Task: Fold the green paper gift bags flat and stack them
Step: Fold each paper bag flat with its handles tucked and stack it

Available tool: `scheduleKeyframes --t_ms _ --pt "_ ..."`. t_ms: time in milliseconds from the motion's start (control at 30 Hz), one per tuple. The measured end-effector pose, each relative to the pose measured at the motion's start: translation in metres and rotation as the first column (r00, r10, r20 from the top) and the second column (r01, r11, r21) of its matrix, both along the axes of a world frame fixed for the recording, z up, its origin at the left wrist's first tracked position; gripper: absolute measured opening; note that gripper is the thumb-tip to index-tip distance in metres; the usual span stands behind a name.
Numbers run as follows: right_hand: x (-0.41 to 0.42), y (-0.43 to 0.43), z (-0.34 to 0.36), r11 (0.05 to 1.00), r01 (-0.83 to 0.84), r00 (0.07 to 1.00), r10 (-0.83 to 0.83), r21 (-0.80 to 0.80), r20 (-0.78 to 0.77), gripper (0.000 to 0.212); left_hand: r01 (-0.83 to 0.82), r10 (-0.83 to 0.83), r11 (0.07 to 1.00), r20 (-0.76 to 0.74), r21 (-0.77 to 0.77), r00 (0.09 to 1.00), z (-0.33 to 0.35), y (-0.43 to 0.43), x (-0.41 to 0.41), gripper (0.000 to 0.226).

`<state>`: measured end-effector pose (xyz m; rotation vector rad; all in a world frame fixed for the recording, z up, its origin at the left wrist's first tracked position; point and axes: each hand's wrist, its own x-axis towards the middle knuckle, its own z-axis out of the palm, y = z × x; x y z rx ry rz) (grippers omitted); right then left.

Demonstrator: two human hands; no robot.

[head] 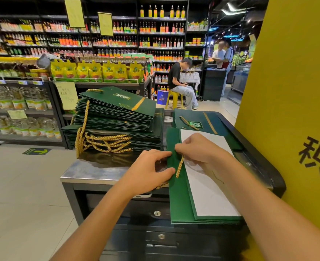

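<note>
A green paper gift bag (179, 200) lies on the counter in front of me, its white inner side (208, 189) facing up and a gold rope handle (179, 166) hanging at its left edge. My left hand (149, 170) pinches the bag's left edge beside the handle. My right hand (196, 147) grips the same green flap from the other side, fingers curled over it. A tall stack of flat green bags (115, 121) with gold handles stands to the left. Another flat green bag (198, 121) lies behind.
The bags rest on a metal-topped counter (83, 172) with locked drawers (157, 213) below. A yellow pillar (294, 110) stands close on the right. Shelves of bottles fill the background, and a person sits on a yellow stool (174, 98) beyond the counter.
</note>
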<state>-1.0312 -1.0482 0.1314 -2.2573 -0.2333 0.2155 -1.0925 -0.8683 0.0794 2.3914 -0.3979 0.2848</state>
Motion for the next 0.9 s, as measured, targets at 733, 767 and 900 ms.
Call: scheduleKeyframes --t_ms 733,767,900 --pt "-0.009 -0.019 -0.018 0.983 -0.005 0.986 -0.026 0.183 0.166 0.01 -0.022 0.019 0.996 -0.043 -0.085 0.999 0.004 0.003 -0.003 0.057" --pt "-0.007 -0.017 -0.021 0.995 -0.002 0.968 -0.024 0.103 0.25 0.01 -0.018 0.014 0.996 -0.054 -0.088 0.998 0.005 0.003 -0.002 0.056" --pt "-0.005 -0.011 -0.028 0.995 0.04 0.944 -0.066 0.087 0.323 0.017 0.006 -0.016 0.993 -0.09 -0.117 0.996 0.006 0.005 -0.003 0.057"
